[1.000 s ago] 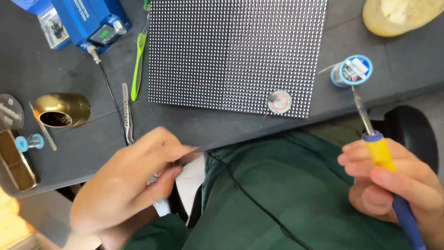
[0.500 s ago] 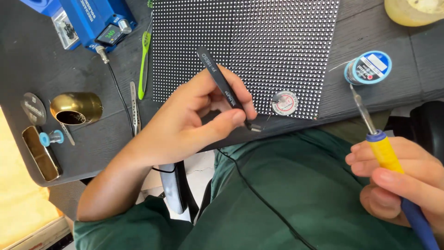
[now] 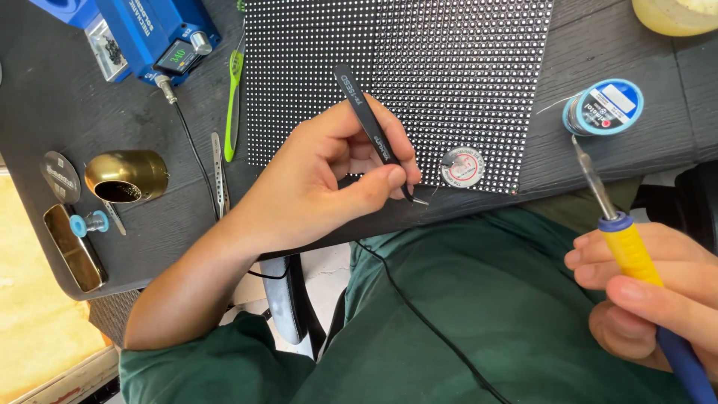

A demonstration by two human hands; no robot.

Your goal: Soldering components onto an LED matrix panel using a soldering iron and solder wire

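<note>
My left hand [image 3: 321, 183] grips black tweezers [image 3: 370, 127] like a pen, their tip touching the near edge of a black panel covered in a grid of small white dots [image 3: 419, 75]. My right hand [image 3: 651, 292] holds a soldering iron with a yellow and blue handle [image 3: 632, 251], its metal tip pointing up toward a blue spool of solder wire [image 3: 604, 107], away from the panel. A small round tin with a red and white label [image 3: 461, 166] lies on the panel's near edge, just right of the tweezers' tip.
On the dark table [image 3: 67, 112] stand a blue soldering station [image 3: 153, 37], a brass tip cleaner [image 3: 127, 176], a green tool [image 3: 233, 105], silver tweezers [image 3: 218, 176] and a yellow sponge dish [image 3: 677, 13]. A black cable [image 3: 426, 322] crosses my green shirt.
My left hand rose from below the table edge with the black tweezers and brought their tip to the panel's near edge. My right hand with the iron stayed low at the right.
</note>
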